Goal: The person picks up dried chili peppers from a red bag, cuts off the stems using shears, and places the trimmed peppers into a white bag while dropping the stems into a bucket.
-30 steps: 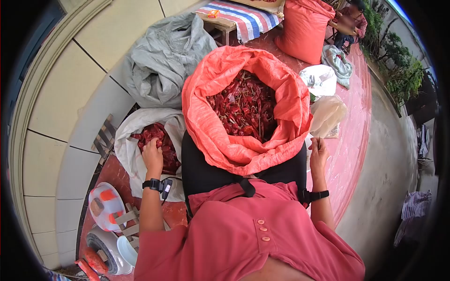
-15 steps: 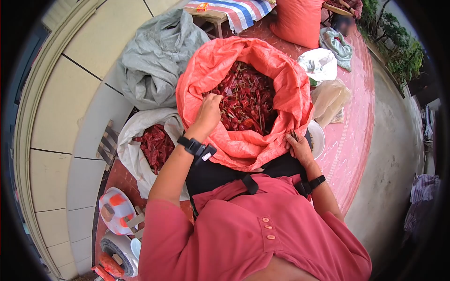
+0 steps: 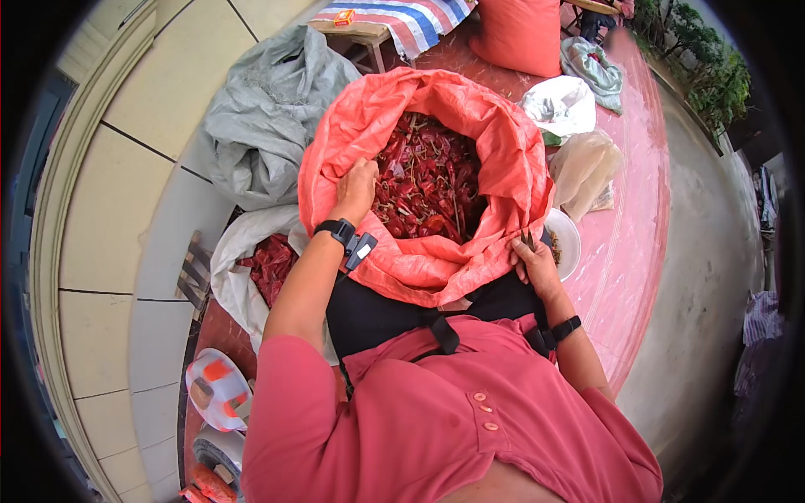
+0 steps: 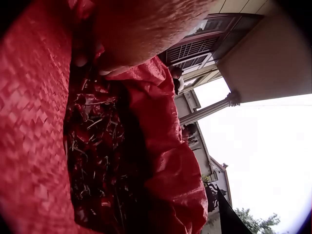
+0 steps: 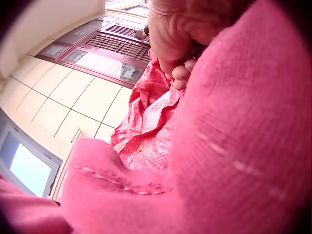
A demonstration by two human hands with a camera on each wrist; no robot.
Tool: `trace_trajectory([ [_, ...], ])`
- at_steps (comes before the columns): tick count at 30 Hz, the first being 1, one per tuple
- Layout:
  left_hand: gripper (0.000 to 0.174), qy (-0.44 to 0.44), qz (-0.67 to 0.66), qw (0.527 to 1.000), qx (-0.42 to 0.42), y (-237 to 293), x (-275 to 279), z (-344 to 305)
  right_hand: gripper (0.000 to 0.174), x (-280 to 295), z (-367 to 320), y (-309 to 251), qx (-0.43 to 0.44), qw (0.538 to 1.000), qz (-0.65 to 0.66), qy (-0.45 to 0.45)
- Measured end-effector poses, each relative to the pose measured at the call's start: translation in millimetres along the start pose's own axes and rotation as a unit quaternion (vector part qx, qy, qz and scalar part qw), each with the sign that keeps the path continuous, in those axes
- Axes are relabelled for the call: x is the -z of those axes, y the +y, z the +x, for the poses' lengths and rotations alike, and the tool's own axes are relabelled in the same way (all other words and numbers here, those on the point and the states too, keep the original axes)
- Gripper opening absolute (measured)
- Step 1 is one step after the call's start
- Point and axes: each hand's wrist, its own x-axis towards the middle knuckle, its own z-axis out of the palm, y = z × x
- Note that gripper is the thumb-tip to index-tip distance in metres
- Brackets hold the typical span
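A large red woven sack [image 3: 335,142], its mouth rolled outward, stands upright before me, filled with dried red chillies [image 3: 428,176] with pale stems. On the left side of its rim, my left hand [image 3: 356,191] grips the folded cloth; in the left wrist view its fingertips [image 4: 105,72] show just inside the mouth. My right hand [image 3: 538,261] is at the right front rim and holds small dark scissors [image 3: 527,241], blades pointing up. In the right wrist view, clothing hides much of that hand. Left of the red sack, a white sack [image 3: 235,277] holds more red chillies [image 3: 272,264].
A grey sack [image 3: 268,126] slumps at the back left. Beyond stand a striped-cloth table [image 3: 419,25] and another full red sack [image 3: 520,38]. To the right are a white bag [image 3: 562,105], a beige bag [image 3: 587,172] and a white bowl [image 3: 567,243]. A plastic basin [image 3: 220,387] lies lower left.
My left hand has left the chillies in the white sack, crossed over the red sack's mouth and come down on its left rim. The right hand has moved in to the right rim with the scissors.
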Motion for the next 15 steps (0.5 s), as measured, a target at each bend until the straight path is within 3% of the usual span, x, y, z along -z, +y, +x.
trace_trajectory([
  [3,0.006,0.038,-0.044,0.998,-0.001,18.9,17.8,-15.1,0.021,-0.8,2.1,2.8,0.000,1.000,0.006,0.000],
  [4,0.020,0.001,-0.031,0.999,0.024,11.8,14.7,-17.3,0.021,-1.6,1.9,3.0,0.001,1.000,0.006,0.001],
  [7,0.040,0.049,-0.045,0.998,-0.021,-13.3,-4.8,-20.2,0.020,-1.2,2.4,4.9,0.003,1.000,0.012,0.001],
  [8,0.057,0.012,-0.062,0.996,-0.060,-28.9,-15.1,-15.6,0.020,-0.4,2.7,5.8,0.003,1.000,0.017,0.000],
  [12,0.071,-0.166,0.039,0.982,0.078,-17.0,-17.1,-5.6,0.019,-1.4,0.3,4.0,0.006,1.000,0.018,0.007],
  [15,0.071,-0.156,0.067,0.979,0.110,-13.9,-26.2,0.0,0.019,-0.8,-0.1,5.0,0.008,1.000,0.023,0.005],
])
